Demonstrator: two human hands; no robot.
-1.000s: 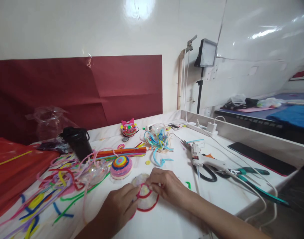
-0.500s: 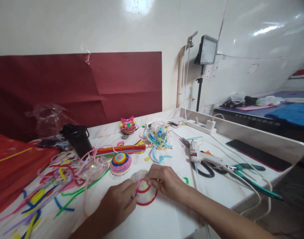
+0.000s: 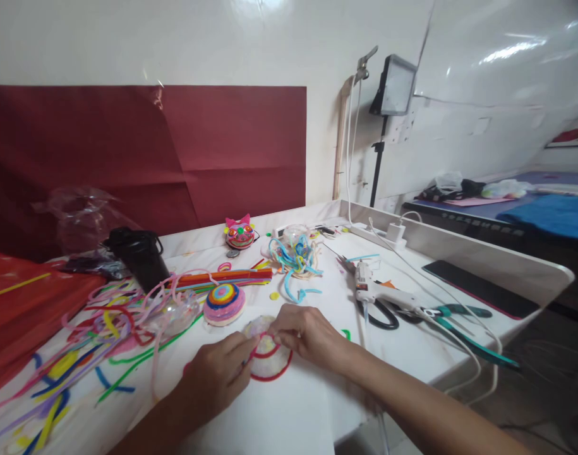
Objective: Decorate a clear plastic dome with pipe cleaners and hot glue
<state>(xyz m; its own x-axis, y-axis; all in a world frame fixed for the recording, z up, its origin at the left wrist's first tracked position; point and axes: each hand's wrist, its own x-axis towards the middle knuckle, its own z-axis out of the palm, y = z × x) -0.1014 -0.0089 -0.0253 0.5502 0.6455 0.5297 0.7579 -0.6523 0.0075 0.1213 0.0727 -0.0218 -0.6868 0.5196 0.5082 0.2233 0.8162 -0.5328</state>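
A pale, clear-looking dome (image 3: 275,365) sits on the white table in front of me, with a red pipe cleaner round its rim. A second red pipe cleaner (image 3: 266,355) curves across its upper part. My left hand (image 3: 222,366) has its fingers closed on this inner strip at the dome's left side. At the top right of the dome, my right hand (image 3: 307,335) pinches the same strip between thumb and fingers. The fingers hide part of the dome. Just behind stands a finished-looking dome coiled in rainbow rings (image 3: 223,303).
Loose pipe cleaners (image 3: 122,328) lie tangled at the left, near a black cup (image 3: 139,259). Behind are a pink cat-like face (image 3: 240,232) and a blue tangle (image 3: 295,256). To the right lie a glue gun (image 3: 378,291), green-handled pliers (image 3: 473,341) and a black phone (image 3: 478,289).
The whole view has shifted slightly, moving the scene up and left. Both hands stay at the dome with their fingers still closed at the inner red strip.
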